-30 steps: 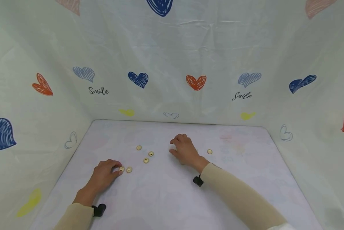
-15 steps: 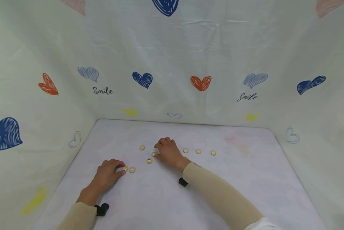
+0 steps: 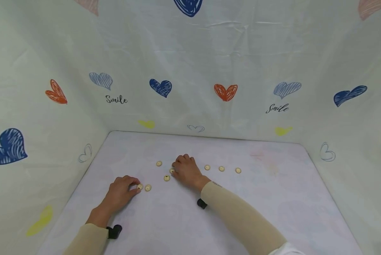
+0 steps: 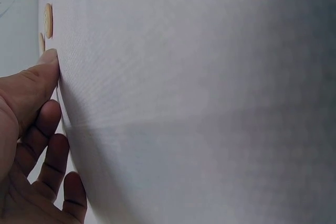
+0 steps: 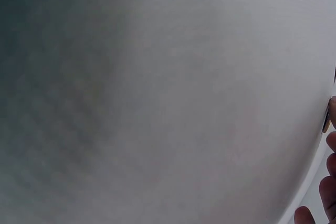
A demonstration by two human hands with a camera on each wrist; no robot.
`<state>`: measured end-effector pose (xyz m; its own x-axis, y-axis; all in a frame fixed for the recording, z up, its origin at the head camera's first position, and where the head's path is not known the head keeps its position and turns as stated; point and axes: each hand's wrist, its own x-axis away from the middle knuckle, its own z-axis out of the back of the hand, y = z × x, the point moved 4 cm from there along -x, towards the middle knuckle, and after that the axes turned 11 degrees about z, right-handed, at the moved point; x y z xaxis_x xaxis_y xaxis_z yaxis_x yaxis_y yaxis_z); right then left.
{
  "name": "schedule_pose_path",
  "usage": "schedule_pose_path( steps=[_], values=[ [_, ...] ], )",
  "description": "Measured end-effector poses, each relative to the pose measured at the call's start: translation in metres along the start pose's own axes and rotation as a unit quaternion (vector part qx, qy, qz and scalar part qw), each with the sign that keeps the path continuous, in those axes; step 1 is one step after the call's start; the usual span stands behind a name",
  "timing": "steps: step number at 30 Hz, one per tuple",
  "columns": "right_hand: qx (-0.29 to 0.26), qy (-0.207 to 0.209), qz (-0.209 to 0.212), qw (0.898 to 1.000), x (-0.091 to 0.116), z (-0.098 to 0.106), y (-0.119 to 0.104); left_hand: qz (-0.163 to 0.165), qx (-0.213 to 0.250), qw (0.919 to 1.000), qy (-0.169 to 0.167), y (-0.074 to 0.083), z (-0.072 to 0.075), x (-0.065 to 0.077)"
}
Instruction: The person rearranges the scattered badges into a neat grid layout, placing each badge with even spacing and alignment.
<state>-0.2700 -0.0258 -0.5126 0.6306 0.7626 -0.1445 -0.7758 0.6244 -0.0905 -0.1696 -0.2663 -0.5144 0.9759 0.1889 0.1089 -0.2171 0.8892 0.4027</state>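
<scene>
White table [image 3: 165, 223], eight tan discs [image 3: 221, 169] on it. Left hand [image 3: 121, 191]: thumb and forefinger pinch the leftmost disc [image 3: 140, 186]; second disc [image 3: 148, 187] just beside. Right hand [image 3: 186, 171]: fingers curl, pinching another disc [image 3: 172, 170]; two nearby leftward, three rowed rightward.

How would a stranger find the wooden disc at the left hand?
On the pale tabletop, look left to the person's left hand. The round wooden disc is between its thumb and forefinger; no other disc lies farther left.
</scene>
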Motion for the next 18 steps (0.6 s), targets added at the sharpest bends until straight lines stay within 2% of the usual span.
schedule_pose_path(
  steps=[8,18],
  values=[
    [0.001,-0.001,-0.002,1.000,-0.0007,-0.0007,-0.0005,-0.001,0.000,1.0000,-0.006,0.0009,0.0019,0.0004],
    [-0.041,0.004,-0.012,0.999,-0.0023,-0.0007,-0.0023,-0.007,-0.002,1.0000,-0.001,0.0038,0.0048,0.0026]
  ],
)
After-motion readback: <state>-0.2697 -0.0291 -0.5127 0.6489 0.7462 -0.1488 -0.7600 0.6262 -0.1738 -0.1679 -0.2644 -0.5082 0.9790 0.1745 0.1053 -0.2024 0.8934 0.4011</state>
